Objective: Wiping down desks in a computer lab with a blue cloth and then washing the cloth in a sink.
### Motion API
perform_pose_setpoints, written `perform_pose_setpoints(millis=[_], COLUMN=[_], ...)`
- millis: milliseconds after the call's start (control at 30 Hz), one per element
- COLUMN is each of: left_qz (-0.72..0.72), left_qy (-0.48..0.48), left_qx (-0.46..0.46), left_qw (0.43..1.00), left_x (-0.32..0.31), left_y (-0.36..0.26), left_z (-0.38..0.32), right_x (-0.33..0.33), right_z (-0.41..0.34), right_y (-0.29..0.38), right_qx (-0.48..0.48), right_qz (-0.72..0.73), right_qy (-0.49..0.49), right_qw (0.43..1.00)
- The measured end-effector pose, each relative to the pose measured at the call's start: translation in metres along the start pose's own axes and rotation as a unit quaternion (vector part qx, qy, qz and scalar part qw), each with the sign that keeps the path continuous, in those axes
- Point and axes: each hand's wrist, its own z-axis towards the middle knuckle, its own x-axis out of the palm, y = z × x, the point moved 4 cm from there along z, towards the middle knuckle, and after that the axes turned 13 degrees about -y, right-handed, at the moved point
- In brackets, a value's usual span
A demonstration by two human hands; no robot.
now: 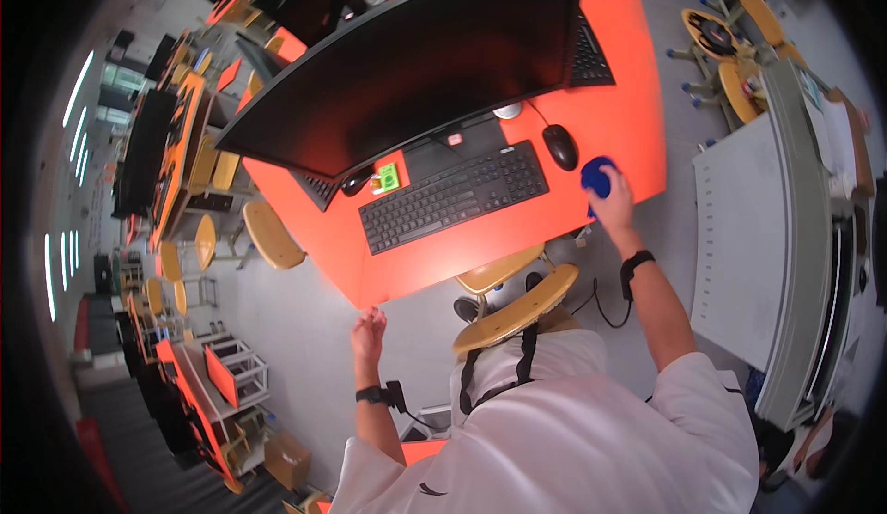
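My right hand [614,198] grips a bunched blue cloth [597,174] at the right front edge of the orange-red desk [443,268]. My left hand [369,334] is just off the desk's near left corner, fingers curled together; whether it holds anything small cannot be told. Between the hands, farther in on the desk, lies a black keyboard [454,198]. A black computer mouse [560,146] sits between the keyboard and the cloth. Behind them stands a large black monitor [416,63]. A small green packet [389,177] lies by the keyboard's upper left corner, beside a second black mouse [356,181].
A wooden chair [516,313] stands between me and the desk. Another wooden chair [272,235] is by the desk's left side. A second keyboard [589,56] is partly behind the monitor. To the right is a large grey-white cabinet or board [734,237]. A cardboard box [287,460] rests at lower left.
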Motion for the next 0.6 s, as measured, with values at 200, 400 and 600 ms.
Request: perform_pose_setpoints(millis=[200,400,600], left_qz=[-0.063,-0.074,-0.169], left_qy=[-0.153,-0.211,-0.245], left_qx=[-0.083,-0.115,-0.145], left_qw=[0.983,0.968,0.944], left_x=[-0.073,-0.12,-0.181], left_y=[0.078,0.115,0.178], left_z=[-0.067,-0.126,-0.157], right_x=[0.052,0.047,0.09], right_z=[-0.073,-0.086,-0.13], right_y=[0.065,0.08,0.136], right_qx=[-0.018,0.021,0.021], right_qz=[-0.042,-0.114,-0.131], right_qy=[0.048,0.094,0.251], right_qw=[0.998,0.989,0.959])
